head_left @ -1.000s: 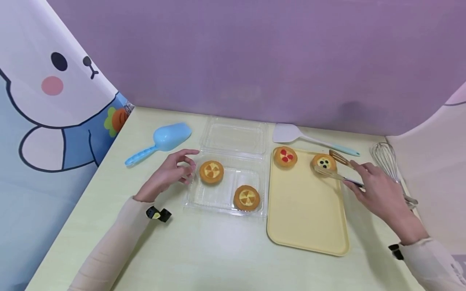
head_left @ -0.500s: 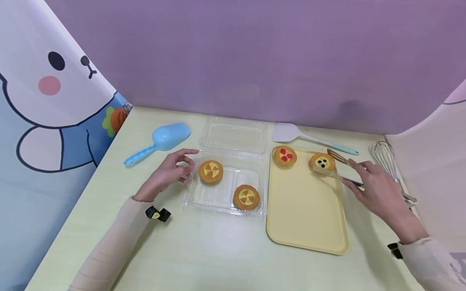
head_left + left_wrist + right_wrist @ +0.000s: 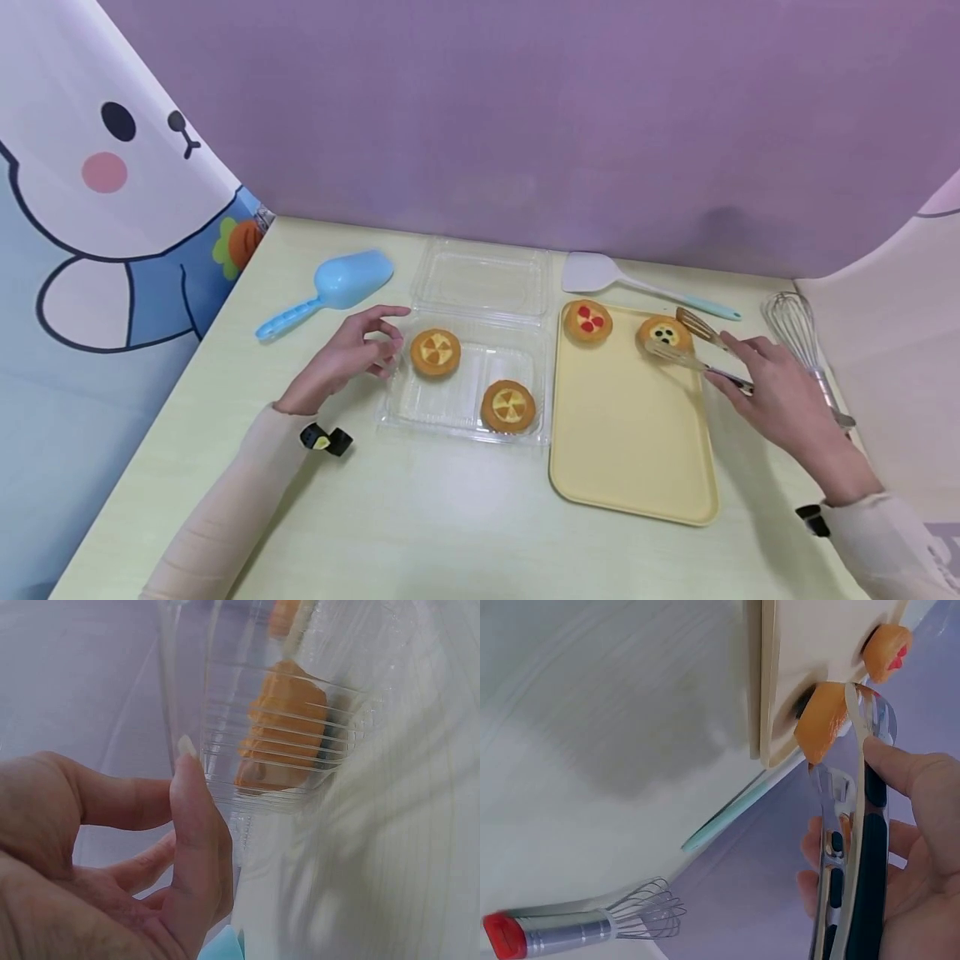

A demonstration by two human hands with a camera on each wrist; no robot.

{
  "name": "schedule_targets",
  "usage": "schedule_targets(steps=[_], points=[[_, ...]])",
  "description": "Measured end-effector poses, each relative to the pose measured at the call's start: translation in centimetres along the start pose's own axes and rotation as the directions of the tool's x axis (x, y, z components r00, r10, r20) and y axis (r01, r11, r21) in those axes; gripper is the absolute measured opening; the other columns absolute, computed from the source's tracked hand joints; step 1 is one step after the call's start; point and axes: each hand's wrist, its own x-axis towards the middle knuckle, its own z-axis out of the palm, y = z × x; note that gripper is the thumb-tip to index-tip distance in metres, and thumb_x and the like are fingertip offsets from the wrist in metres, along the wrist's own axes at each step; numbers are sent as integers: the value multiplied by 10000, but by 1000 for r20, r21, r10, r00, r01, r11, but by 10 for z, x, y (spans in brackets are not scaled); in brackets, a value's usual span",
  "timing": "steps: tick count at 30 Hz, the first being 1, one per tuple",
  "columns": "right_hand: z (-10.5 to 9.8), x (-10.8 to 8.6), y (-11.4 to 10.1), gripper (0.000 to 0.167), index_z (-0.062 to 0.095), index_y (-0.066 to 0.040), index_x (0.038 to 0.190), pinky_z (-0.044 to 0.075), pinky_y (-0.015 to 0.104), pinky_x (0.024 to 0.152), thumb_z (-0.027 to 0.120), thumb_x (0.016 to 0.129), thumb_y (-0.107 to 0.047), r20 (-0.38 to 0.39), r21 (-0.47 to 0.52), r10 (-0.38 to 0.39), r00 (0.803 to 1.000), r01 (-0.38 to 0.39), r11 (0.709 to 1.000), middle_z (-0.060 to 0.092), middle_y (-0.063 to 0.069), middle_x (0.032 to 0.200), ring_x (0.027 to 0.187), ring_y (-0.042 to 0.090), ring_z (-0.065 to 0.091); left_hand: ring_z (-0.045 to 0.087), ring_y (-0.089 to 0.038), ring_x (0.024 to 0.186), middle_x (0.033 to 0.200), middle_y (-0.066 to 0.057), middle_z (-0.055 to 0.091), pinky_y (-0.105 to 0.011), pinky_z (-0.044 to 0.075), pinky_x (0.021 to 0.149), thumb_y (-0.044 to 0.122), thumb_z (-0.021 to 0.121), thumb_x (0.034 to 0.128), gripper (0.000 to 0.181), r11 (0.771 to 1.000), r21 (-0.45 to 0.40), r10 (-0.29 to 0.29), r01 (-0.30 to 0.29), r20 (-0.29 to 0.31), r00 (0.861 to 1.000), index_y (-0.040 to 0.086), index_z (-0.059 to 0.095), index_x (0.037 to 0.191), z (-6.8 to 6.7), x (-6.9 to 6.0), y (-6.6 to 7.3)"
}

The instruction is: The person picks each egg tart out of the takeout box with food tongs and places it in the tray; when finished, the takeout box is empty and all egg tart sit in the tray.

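Note:
My right hand (image 3: pixel 780 392) grips metal tongs (image 3: pixel 701 362) with dark handle inserts, their tips on either side of an egg tart (image 3: pixel 664 334) with dark berry-like dots. That tart is at the far right corner of a yellow tray (image 3: pixel 630 450); whether it touches the tray, I cannot tell. A tart with red topping (image 3: pixel 588 322) sits in the far left corner. At the left edge of an open clear plastic container (image 3: pixel 442 414), my left hand (image 3: pixel 348 354) pinches the rim between thumb and finger. Inside are two tarts with orange wedges, one far left (image 3: pixel 435 353), one near right (image 3: pixel 508 407).
A blue scoop (image 3: pixel 347 282) lies at the back left. Behind the tray rests a white spatula (image 3: pixel 592 273) with a mint handle. The whisk (image 3: pixel 795 329) lies along the right table edge. The container's lid (image 3: pixel 482 283) lies folded back toward the purple backdrop (image 3: pixel 480 125).
The tart with dark dots has shifted very slightly left, with the tongs around it. Otherwise both hands and the other things stay where they were.

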Motion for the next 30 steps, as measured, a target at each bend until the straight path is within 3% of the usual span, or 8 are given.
schedule_targets(steps=[7, 18, 26, 30], points=[[2, -7, 4, 633, 581, 56, 1427, 526, 636, 672, 772, 939, -298, 39, 84, 16, 999, -19, 996, 662, 370, 1160, 879, 502, 657, 624, -201, 713, 1160, -180, 537, -297, 603, 606, -53, 518, 961, 637, 1000, 8, -2, 2, 0, 1000, 109, 427, 1570, 0, 0, 0], [-10, -10, 5, 663, 526, 40, 1484, 495, 691, 765, 731, 974, -331, 92, 113, 79, 993, -89, 990, 629, 354, 1223, 1035, 534, 616, 621, -202, 718, 1163, -181, 540, -333, 618, 628, -48, 520, 965, 634, 1000, 15, -4, 4, -2, 1000, 114, 427, 1571, 0, 0, 2], [-20, -9, -2, 651, 521, -1, 1505, 505, 669, 705, 734, 975, -315, 58, 133, 85, 995, -92, 987, 631, 282, 1217, 952, 468, 636, 619, -200, 724, 1176, -189, 546, -333, 620, 628, -51, 521, 961, 638, 1000, 23, -9, 10, -6, 1000, 122, 431, 1569, 0, 0, 2], [-22, -3, -16, 614, 575, -26, 1465, 515, 655, 710, 776, 939, -270, -9, 124, 45, 999, -43, 991, 663, 253, 1229, 962, 446, 650, 622, -200, 721, 1175, -191, 543, -319, 614, 619, -55, 516, 960, 639, 1000, 16, -13, 13, -5, 1000, 119, 431, 1569, 0, -1, 1]])
